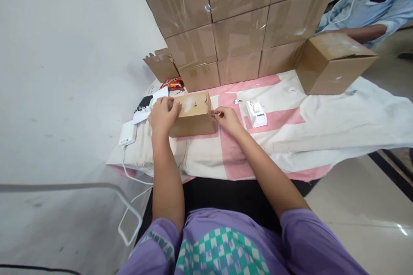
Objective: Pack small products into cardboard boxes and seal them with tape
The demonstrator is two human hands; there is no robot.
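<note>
Red packet [173, 84] — corded white device [127, 133]

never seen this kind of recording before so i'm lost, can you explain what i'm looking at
There is no machine here, just someone in a purple shirt working bare-handed. The single picture comes from a camera on that person's head, looking forward and down. The left hand is on a small brown cardboard box; the right hand has its fingers at the box's right end, though whether they pinch anything is too small to tell. On the white-and-pink cloth are also a small white plastic device, a shiny red packet and a stack of taped brown cardboard boxes. Another person's arm shows at right.
</note>
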